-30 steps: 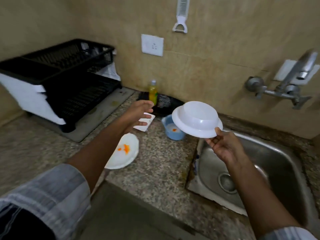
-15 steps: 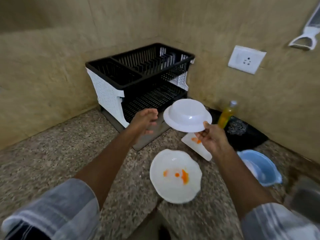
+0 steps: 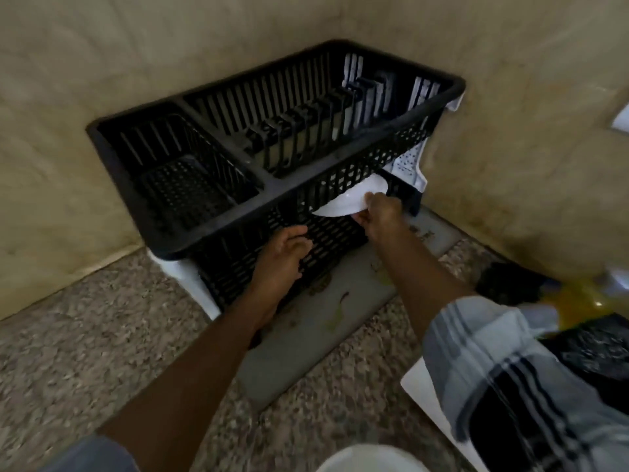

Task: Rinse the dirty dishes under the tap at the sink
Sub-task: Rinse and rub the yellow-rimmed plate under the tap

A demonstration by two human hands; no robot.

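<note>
Where the white plastic bowl is: its rim [image 3: 350, 202] sits under the upper tier of the black slatted plastic dish rack [image 3: 272, 158], in the lower tier.
Upper tier: nothing seen in either compartment.
Right hand [image 3: 381, 216]: fingers [image 3: 372, 202] curled, pinching the bowl's rim.
Left hand [image 3: 280, 258]: fingers loosely bent, holding nothing, just before the rack's lower front.
Hidden: most of the bowl, behind the rack's front.
Cut off: a white round dish [image 3: 367, 459] at the bottom edge, on the speckled stone bench [image 3: 85, 335].

— What's your rack [image 3: 272, 137] made of?

— Black slotted plastic, matt, on white perforated plastic legs [image 3: 410, 165].

— And the bowl [image 3: 347, 202] your right hand [image 3: 381, 216] grips?

— Smooth, glossy white (plastic, by its look).

— The counter [image 3: 68, 352]?

— Speckled stone, grainy in pattern. The grey mat [image 3: 323, 335] under the rack looks matt and stained; your right sleeve [image 3: 510, 369] is checked woven cloth.
</note>
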